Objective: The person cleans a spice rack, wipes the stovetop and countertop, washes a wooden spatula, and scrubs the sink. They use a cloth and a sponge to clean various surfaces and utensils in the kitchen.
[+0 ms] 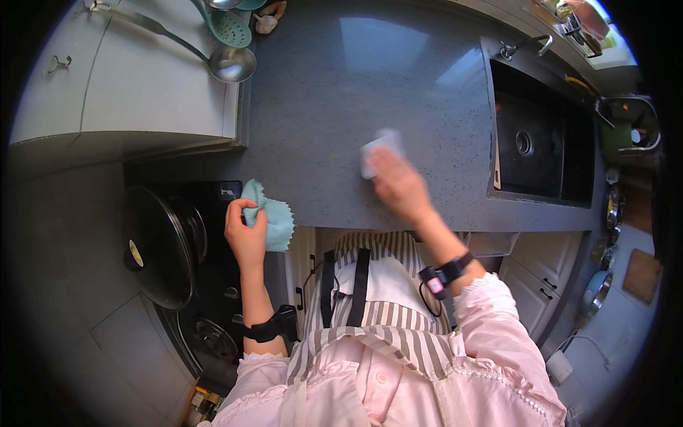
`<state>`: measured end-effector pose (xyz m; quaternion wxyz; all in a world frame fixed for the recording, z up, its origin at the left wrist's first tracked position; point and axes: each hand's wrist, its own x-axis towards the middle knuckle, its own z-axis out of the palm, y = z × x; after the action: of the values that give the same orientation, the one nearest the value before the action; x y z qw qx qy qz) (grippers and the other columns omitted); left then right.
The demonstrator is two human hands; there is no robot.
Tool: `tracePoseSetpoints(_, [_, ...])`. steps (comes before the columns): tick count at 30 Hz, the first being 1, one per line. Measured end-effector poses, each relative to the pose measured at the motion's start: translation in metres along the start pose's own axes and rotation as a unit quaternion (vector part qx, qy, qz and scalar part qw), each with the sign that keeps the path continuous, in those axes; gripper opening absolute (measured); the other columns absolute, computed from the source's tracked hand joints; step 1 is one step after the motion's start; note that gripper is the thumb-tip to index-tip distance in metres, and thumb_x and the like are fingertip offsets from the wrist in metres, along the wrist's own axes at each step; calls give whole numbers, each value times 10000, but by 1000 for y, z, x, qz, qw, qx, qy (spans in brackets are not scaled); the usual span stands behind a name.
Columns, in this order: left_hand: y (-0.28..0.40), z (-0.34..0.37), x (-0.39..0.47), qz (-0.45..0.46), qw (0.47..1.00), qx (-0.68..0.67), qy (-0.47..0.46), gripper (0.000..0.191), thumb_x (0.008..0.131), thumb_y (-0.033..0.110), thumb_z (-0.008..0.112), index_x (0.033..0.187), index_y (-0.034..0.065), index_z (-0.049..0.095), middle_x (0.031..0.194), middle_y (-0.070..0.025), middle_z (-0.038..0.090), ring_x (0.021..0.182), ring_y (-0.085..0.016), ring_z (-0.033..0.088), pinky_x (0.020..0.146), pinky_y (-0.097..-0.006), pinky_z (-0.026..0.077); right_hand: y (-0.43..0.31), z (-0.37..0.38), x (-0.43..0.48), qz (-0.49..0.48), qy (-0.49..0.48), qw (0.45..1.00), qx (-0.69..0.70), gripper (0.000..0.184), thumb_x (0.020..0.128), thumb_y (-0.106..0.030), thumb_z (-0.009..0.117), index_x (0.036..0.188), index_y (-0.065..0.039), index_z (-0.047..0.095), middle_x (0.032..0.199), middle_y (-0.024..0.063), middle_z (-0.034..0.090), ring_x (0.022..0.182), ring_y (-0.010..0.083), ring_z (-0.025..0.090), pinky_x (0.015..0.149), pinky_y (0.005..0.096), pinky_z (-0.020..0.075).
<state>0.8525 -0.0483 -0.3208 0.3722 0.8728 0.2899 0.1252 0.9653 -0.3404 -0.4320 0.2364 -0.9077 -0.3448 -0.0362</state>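
My right hand (pixel 397 184), blurred, presses a white cloth or paper wipe (pixel 381 149) against the grey speckled countertop (pixel 315 107). Its fingers lie over the wipe, so part of it is hidden. Over the edge between the hob and the counter, my left hand (pixel 246 227) pinches a light turquoise cleaning cloth (pixel 277 224) with a zigzag edge. The cloth hangs loosely from thumb and fingers, partly above the black hob (pixel 219 288).
A black sink (pixel 539 160) with a chrome tap (pixel 525 48) lies to the right. A lidded pan (pixel 160 245) stands on the hob. Upper left, a steel ladle (pixel 232 64) and a green slotted spoon (pixel 229 29) hang near a garlic bulb (pixel 265 23).
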Motion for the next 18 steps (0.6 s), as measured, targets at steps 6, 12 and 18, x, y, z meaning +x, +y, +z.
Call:
tracePoseSetpoints(6, [-15,0,11,24,1000,5,-11,172,708,-15,623,844,28,526,833,-55,556,782,-215,569,739,-301,456,-66,30,55,16,27,999,-15,320,840,-137,628,1153,-67,635,1330,57,538,1281,197,457,1028,329,414])
tracePoseSetpoints(12, [-27,-11,21,26,999,-15,-15,180,699,-23,627,840,28,529,824,-59,557,783,-226,579,741,-311,460,-68,8,56,-24,-15,999,-30,301,850,-118,609,1143,-53,631,1295,46,559,1253,204,480,973,307,457])
tracePoseSetpoints(18, [-25,-16,34,31,999,-16,-24,187,693,-28,638,838,31,535,816,-48,555,724,-186,544,671,-291,437,-56,14,58,-18,-65,998,-15,308,870,-119,589,1170,-53,617,1326,36,536,1265,191,472,960,300,471])
